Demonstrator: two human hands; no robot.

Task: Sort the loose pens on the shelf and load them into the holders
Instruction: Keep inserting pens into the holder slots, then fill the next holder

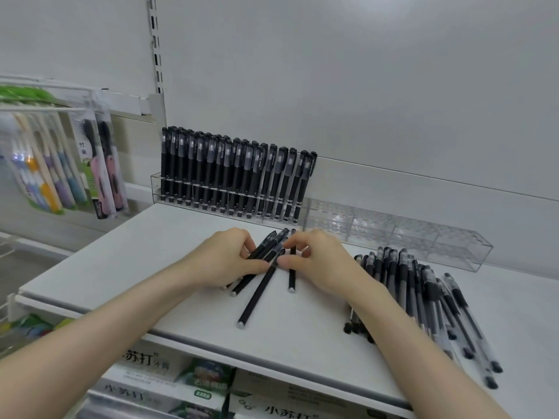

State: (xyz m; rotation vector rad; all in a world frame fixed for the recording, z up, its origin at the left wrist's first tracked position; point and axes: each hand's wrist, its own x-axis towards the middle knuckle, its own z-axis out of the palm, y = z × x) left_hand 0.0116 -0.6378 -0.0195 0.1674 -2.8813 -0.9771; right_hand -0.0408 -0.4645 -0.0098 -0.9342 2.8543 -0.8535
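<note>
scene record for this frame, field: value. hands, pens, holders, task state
left: left hand grips a bunch of loose black pens
right: right hand pinches the same bunch from the other side
filled holder: at the back left, packed with upright black pens
empty holder: clear, at the back right, no pens in it
clear-barrel pens: piled on the shelf, right of the hands
state: black pens being gathered, not yet loaded

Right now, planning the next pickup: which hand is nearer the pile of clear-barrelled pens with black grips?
Right. The right hand sits just left of the pile of clear-barrelled pens; the left hand is farther left, past the matte black pens both hold.
</note>
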